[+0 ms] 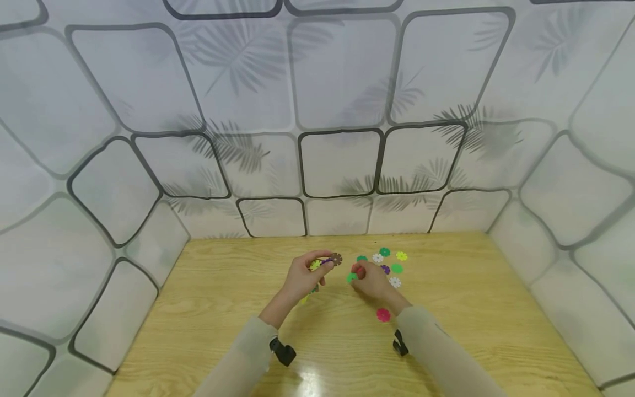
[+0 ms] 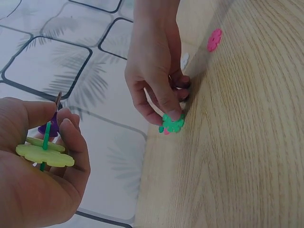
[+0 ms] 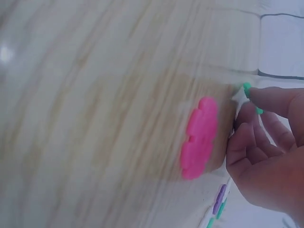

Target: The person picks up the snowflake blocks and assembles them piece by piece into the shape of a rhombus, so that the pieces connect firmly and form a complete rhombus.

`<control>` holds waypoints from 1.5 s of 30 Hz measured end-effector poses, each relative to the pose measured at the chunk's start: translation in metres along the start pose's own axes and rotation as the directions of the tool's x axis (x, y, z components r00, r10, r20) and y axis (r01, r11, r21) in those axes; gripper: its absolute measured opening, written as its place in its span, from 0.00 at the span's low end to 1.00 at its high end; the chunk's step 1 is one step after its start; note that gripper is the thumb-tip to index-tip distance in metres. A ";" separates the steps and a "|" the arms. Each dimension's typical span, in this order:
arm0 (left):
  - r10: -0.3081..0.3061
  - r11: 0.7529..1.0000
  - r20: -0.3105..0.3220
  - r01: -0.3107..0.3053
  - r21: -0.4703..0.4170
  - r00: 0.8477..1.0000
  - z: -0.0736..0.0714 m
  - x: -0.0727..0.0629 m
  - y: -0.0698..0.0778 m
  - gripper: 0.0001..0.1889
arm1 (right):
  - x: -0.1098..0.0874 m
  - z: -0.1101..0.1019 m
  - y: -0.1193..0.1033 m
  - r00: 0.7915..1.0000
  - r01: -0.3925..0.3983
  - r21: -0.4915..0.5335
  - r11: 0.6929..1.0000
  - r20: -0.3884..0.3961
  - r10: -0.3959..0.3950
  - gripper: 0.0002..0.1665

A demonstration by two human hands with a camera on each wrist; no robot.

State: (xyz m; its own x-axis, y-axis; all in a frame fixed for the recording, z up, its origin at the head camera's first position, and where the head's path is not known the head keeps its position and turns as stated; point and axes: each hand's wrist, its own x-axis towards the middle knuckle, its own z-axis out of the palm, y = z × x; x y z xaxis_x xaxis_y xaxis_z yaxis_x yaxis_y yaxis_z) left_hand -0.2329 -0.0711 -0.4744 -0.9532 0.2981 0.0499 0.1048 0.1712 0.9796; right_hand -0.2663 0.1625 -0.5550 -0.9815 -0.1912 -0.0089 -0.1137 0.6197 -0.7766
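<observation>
My left hand [image 1: 299, 275] grips a cluster of joined plastic snowflake discs. Jutting from its fingertips is a brown disc [image 1: 337, 259]; in the left wrist view a yellow disc [image 2: 45, 155], a purple disc [image 2: 49, 128] and a green disc [image 2: 46, 135] show within the curled fingers. To the right, close over the table, my right hand [image 1: 375, 282] pinches a green snowflake disc [image 2: 174, 123] between thumb and fingers. A red disc [image 1: 356, 268] lies by its fingertips, partly covered. Nearer my right wrist rests a pink disc [image 3: 199, 140], flat on the wood.
Loose discs lie beyond and beside my right hand: a dark green disc [image 1: 385, 252], a yellow one [image 1: 402, 256], a light green one [image 1: 397, 268], a white one [image 1: 394, 282] and several more. Patterned wall panels [image 1: 337, 165] enclose the wooden table [image 1: 208, 320] at back and sides.
</observation>
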 end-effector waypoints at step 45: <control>0.013 0.999 0.010 -0.013 0.031 1.000 -0.002 0.000 -0.001 0.18 | -0.021 -0.048 -0.058 0.991 0.137 0.228 0.964 -0.029 -0.134 0.12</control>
State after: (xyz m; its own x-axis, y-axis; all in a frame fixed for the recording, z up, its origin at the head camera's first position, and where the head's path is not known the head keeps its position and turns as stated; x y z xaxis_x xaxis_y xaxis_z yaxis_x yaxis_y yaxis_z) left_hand -0.2335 -0.0726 -0.4747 -0.9490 0.3094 0.0607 0.1263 0.1966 0.9723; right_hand -0.2467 0.1676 -0.4796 -0.9615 -0.2501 0.1138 -0.2092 0.3977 -0.8934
